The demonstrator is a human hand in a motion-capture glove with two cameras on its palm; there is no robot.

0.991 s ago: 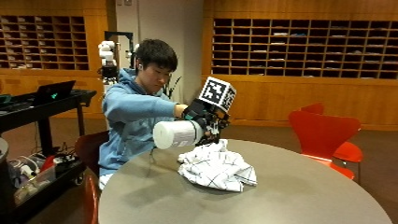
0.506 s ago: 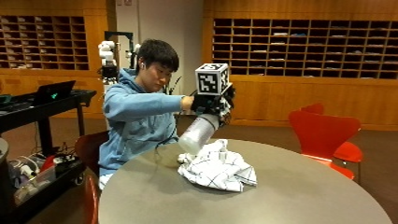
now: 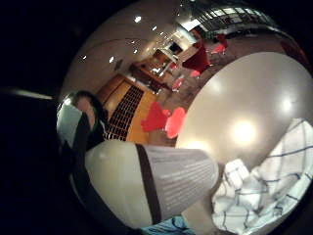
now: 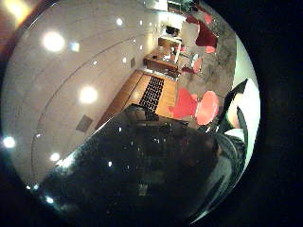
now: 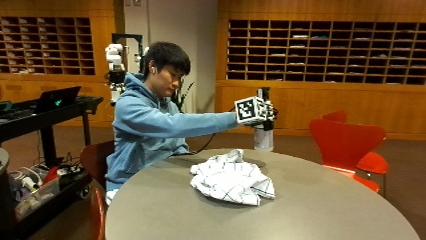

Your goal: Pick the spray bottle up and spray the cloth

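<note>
Now the hand (image 5: 265, 116) grips the bottle (image 5: 263, 138) upright above the table (image 5: 333, 205); the cloth (image 5: 233, 180) lies below, toward the person, so the nozzle must tip that way.

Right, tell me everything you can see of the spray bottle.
The spray bottle is a pale, plastic-looking bottle with a printed label and a dark band round its body. The gloved right hand grips it near the top, so its head is mostly hidden. It hangs roughly upright in the air above the round table, beyond the crumpled checked cloth, touching neither.
</note>
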